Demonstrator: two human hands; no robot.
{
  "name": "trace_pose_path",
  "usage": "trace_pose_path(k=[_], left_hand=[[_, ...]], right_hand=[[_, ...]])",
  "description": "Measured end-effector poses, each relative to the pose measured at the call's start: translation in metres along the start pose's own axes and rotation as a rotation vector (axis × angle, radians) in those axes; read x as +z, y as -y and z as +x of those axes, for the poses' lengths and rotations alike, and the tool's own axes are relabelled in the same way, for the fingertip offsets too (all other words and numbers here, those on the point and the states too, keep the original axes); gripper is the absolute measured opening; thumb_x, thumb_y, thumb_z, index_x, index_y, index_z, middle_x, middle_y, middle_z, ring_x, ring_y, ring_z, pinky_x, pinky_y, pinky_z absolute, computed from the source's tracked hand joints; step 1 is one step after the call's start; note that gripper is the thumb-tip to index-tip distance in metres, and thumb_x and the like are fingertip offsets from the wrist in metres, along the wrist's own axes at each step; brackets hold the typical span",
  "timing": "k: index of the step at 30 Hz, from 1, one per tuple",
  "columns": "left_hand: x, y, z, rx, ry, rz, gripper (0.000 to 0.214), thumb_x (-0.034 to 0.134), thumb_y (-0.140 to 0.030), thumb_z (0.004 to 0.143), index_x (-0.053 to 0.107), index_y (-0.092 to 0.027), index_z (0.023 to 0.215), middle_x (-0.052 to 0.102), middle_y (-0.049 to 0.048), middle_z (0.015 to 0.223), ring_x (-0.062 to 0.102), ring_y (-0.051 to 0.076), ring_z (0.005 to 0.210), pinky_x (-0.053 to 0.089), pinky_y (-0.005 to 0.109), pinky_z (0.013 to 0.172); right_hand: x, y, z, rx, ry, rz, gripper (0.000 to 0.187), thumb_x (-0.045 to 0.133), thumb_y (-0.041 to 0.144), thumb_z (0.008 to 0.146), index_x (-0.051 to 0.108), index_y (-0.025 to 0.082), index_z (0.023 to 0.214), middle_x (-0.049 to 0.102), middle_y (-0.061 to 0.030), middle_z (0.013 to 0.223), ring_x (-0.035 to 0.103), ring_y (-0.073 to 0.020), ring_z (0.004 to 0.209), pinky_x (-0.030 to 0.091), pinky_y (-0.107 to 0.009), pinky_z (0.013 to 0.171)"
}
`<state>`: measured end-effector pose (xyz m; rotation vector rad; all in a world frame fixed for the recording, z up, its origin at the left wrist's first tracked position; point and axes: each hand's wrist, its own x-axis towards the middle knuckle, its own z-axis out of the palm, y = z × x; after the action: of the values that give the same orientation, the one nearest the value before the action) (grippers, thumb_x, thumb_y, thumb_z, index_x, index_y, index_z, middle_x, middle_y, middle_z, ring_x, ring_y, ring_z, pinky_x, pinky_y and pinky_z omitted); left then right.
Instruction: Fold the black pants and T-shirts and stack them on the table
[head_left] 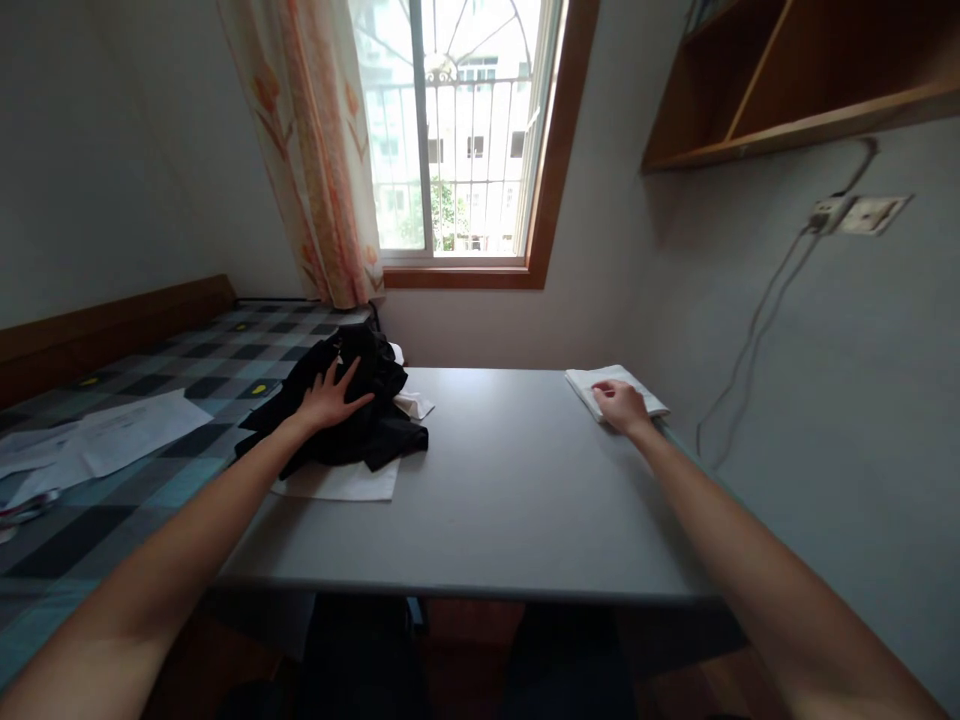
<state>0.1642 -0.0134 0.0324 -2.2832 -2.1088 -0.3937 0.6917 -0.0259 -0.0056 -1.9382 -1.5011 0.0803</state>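
On the left of the grey table (495, 480), my left hand (330, 400) lies with spread fingers on a crumpled heap of black clothing (367, 430). White paper (337, 485) sticks out under the front of the heap, and more white shows at its right side. At the far right of the table, my right hand (621, 404) rests on a white paper pad or open notebook (641, 393). Its fingers are curled in, and whatever they may pinch is hidden.
A bed with a checked cover (135, 490) adjoins the table on the left, with loose paper sheets (112, 435) on it. A wooden shelf (795, 120) hangs upper right. A cable (750, 340) runs down the right wall from a socket (874, 214). Ahead is a window (472, 150) with a curtain (322, 170).
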Motion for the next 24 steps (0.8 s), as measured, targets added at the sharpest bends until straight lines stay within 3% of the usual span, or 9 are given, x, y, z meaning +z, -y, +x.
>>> trace_pose_path(k=[4, 7, 9, 12, 14, 17, 21, 24], left_hand=[[0.020, 0.005, 0.005, -0.049, 0.016, 0.045, 0.093, 0.048, -0.071, 0.082, 0.009, -0.033, 0.157, 0.000, 0.0133, 0.164, 0.014, 0.049, 0.145, 0.022, 0.064, 0.109], [0.025, 0.006, 0.010, -0.074, 0.016, 0.065, 0.092, 0.047, -0.071, 0.083, 0.007, -0.034, 0.157, 0.000, 0.0114, 0.165, 0.014, 0.050, 0.144, 0.023, 0.065, 0.108], [0.028, 0.007, 0.011, -0.072, 0.005, 0.080, 0.091, 0.046, -0.071, 0.084, 0.006, -0.034, 0.157, 0.001, 0.0114, 0.165, 0.015, 0.050, 0.144, 0.024, 0.065, 0.108], [0.032, 0.007, 0.009, -0.066, -0.037, 0.114, 0.087, 0.044, -0.069, 0.086, 0.008, -0.033, 0.157, 0.004, 0.0122, 0.164, 0.018, 0.049, 0.143, 0.026, 0.064, 0.108], [0.034, 0.008, 0.006, -0.049, -0.077, 0.131, 0.084, 0.044, -0.067, 0.088, 0.011, -0.033, 0.157, 0.007, 0.0125, 0.164, 0.021, 0.048, 0.143, 0.028, 0.063, 0.107], [0.034, 0.005, 0.000, -0.013, -0.160, 0.131, 0.079, 0.045, -0.064, 0.088, 0.021, -0.031, 0.156, 0.015, 0.0138, 0.162, 0.026, 0.047, 0.141, 0.031, 0.061, 0.106], [0.028, -0.012, -0.012, 0.019, -0.424, 0.098, 0.065, 0.045, -0.057, 0.091, 0.045, -0.023, 0.146, 0.024, 0.0165, 0.158, 0.021, 0.044, 0.143, 0.021, 0.061, 0.111], [0.026, -0.036, -0.020, 0.163, -0.574, 0.022, 0.056, 0.047, -0.052, 0.094, 0.050, -0.020, 0.140, 0.032, 0.0180, 0.152, 0.018, 0.040, 0.145, 0.014, 0.061, 0.114]], right_hand=[[0.001, -0.026, 0.004, -0.006, -0.033, -0.252, 0.048, 0.056, 0.035, 0.086, 0.063, 0.010, 0.126, 0.059, -0.0196, 0.133, 0.053, -0.0299, 0.126, 0.040, -0.038, 0.105], [0.007, -0.037, 0.000, 0.100, 0.096, -0.352, 0.074, 0.060, 0.053, 0.083, 0.049, 0.011, 0.142, 0.052, -0.0221, 0.141, 0.049, -0.0347, 0.129, 0.040, -0.045, 0.104], [0.012, -0.041, -0.006, 0.140, 0.188, -0.397, 0.081, 0.060, 0.057, 0.082, 0.042, 0.012, 0.147, 0.052, -0.0228, 0.141, 0.049, -0.0365, 0.129, 0.038, -0.050, 0.104], [0.017, -0.039, -0.014, 0.110, 0.212, -0.459, 0.065, 0.053, 0.048, 0.089, 0.045, 0.018, 0.146, 0.056, -0.0194, 0.138, 0.051, -0.0351, 0.128, 0.033, -0.055, 0.106], [0.017, -0.034, -0.016, 0.111, 0.212, -0.473, 0.051, 0.045, 0.038, 0.093, 0.053, 0.021, 0.140, 0.059, -0.0170, 0.135, 0.054, -0.0323, 0.124, 0.036, -0.050, 0.104], [0.013, -0.025, -0.013, 0.171, 0.232, -0.444, 0.045, 0.036, 0.025, 0.094, 0.061, 0.018, 0.131, 0.064, -0.0186, 0.126, 0.060, -0.0303, 0.117, 0.044, -0.041, 0.095], [0.014, -0.007, -0.009, 0.154, 0.224, -0.407, 0.042, 0.038, 0.022, 0.092, 0.065, 0.017, 0.124, 0.068, -0.0196, 0.115, 0.062, -0.0323, 0.113, 0.042, -0.046, 0.098], [0.020, 0.020, -0.014, 0.042, 0.261, -0.114, 0.031, 0.045, 0.025, 0.090, 0.067, 0.017, 0.110, 0.070, -0.0160, 0.109, 0.063, -0.0304, 0.109, 0.043, -0.046, 0.099]])
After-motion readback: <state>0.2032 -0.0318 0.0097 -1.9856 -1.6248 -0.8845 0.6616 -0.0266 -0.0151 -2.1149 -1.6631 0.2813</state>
